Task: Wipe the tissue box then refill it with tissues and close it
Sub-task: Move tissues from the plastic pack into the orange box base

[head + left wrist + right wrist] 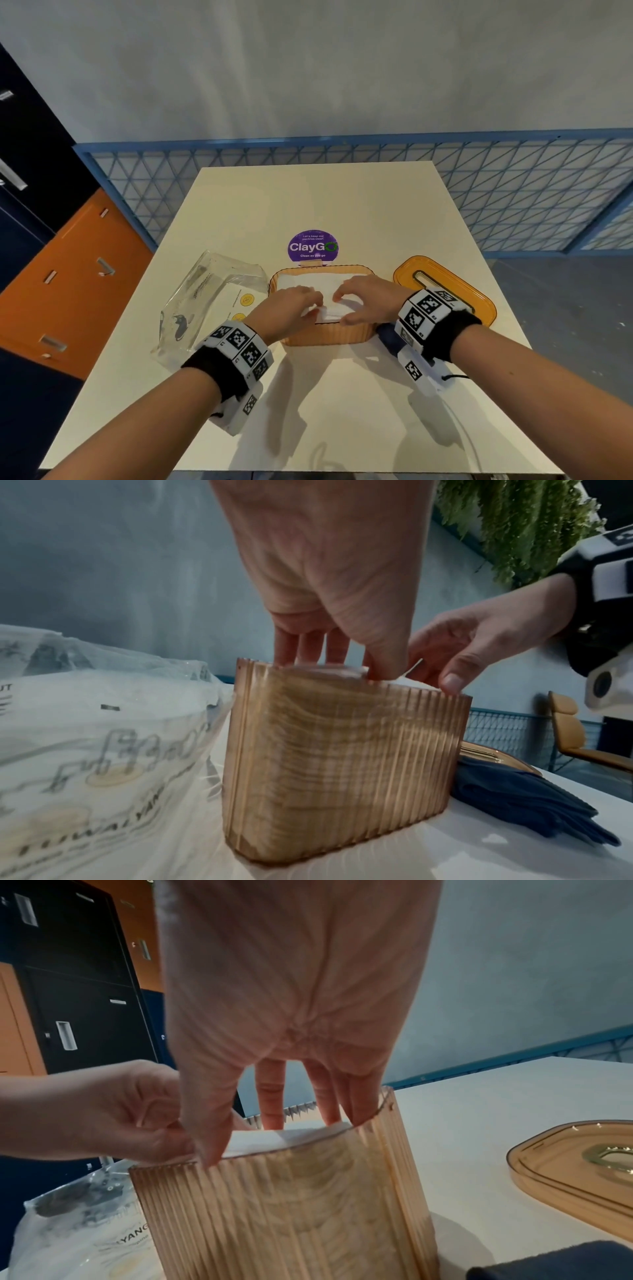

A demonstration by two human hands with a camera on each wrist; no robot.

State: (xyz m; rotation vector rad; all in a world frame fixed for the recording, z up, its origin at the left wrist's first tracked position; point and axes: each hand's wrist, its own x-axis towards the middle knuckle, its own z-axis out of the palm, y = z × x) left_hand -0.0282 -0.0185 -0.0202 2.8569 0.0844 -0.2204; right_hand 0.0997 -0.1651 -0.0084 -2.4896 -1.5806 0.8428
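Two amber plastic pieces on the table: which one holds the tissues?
The ribbed tissue box, under both hands, holds the white tissues. The flat lid lies apart on its right, slot showing, with nothing in it.

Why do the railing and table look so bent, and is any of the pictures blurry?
Head view: the wide lens bows the blue railing and splays the table; soft hand shadows fall toward the near edge. Left wrist view: the plastic bag is smeared and the tissue box is slightly blurred. Right wrist view: the right hand fills the top, soft and stretched.
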